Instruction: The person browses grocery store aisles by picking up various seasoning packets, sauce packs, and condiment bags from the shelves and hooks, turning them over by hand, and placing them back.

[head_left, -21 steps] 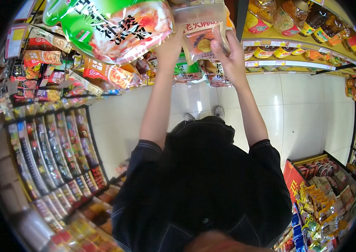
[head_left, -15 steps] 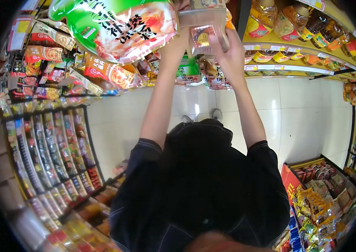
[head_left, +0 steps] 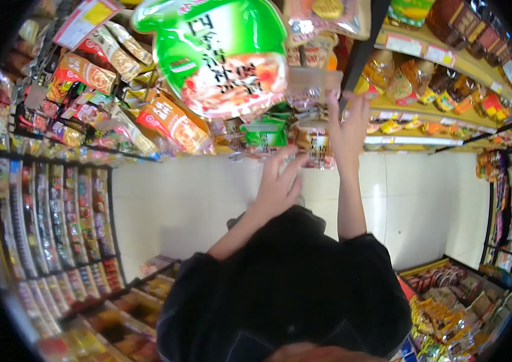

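Observation:
My left hand (head_left: 277, 187) is lowered in front of the rack with its fingers apart and nothing in them. Just beyond its fingertips hang a green packet (head_left: 266, 134) and a brown-and-white packet (head_left: 315, 142). Higher up, my right hand (head_left: 348, 123) is raised with thumb and fingers spread. It is beside the right end of a clear plastic holder (head_left: 313, 84); whether it touches the holder I cannot tell. A large green-and-white soup-seasoning packet (head_left: 226, 60) hangs above and to the left.
Orange packets (head_left: 171, 123) crowd the rack at left. On the right, yellow shelves (head_left: 407, 45) carry bottles (head_left: 410, 78); a black post (head_left: 364, 48) stands between. Pale floor tiles (head_left: 165, 181) lie below. A bin of packets (head_left: 455, 301) is at lower right.
My left hand has dropped down and away from the rack. My right hand has come off the clear plastic holder's front, its fingers spreading. The view has shifted, so the shelves appear lower.

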`<action>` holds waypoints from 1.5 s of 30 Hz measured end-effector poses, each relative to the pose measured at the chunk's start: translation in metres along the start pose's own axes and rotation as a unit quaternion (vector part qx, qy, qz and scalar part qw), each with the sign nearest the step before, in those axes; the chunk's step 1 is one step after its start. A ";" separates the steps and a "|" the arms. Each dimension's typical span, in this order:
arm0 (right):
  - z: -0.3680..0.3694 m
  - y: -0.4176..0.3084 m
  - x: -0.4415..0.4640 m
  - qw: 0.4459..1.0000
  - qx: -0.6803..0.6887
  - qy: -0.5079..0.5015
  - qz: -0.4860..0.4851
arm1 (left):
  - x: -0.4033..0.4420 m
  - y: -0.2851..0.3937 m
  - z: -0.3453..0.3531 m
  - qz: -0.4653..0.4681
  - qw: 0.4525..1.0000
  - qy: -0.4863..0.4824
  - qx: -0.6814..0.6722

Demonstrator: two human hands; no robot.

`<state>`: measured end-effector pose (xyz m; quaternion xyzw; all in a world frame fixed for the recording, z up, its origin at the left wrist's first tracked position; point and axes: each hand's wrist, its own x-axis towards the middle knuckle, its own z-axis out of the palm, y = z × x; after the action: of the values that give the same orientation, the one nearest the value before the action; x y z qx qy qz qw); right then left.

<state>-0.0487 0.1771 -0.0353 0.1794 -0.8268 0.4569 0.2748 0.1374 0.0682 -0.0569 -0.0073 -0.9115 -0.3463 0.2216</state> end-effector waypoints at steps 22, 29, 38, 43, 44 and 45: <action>-0.076 -0.134 0.002 0.985 0.119 -0.002 -0.127 | -0.122 -0.080 -0.023 -0.079 0.971 -0.166 -0.154; -0.018 -0.214 0.019 0.990 -0.010 -0.061 -0.127 | -0.145 -0.117 -0.068 -0.082 0.974 -0.159 -0.139; -0.006 -0.225 -0.042 0.983 0.054 0.168 -0.043 | -0.163 -0.160 -0.117 -0.107 0.975 -0.164 -0.110; 0.022 -0.298 -0.041 0.973 0.108 -0.013 -0.201 | -0.173 -0.180 -0.127 -0.103 0.976 -0.152 -0.117; 0.026 -0.308 -0.036 0.973 0.110 -0.024 -0.202 | -0.171 -0.182 -0.131 -0.106 0.974 -0.169 -0.105; 0.026 -0.312 -0.036 0.973 0.106 -0.022 -0.203 | -0.175 -0.181 -0.136 -0.105 0.973 -0.183 -0.093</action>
<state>0.1429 -0.0053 0.1356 0.3817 -0.7258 0.4723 0.3232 0.3196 -0.1311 -0.1517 0.0047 -0.8961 -0.4437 0.0120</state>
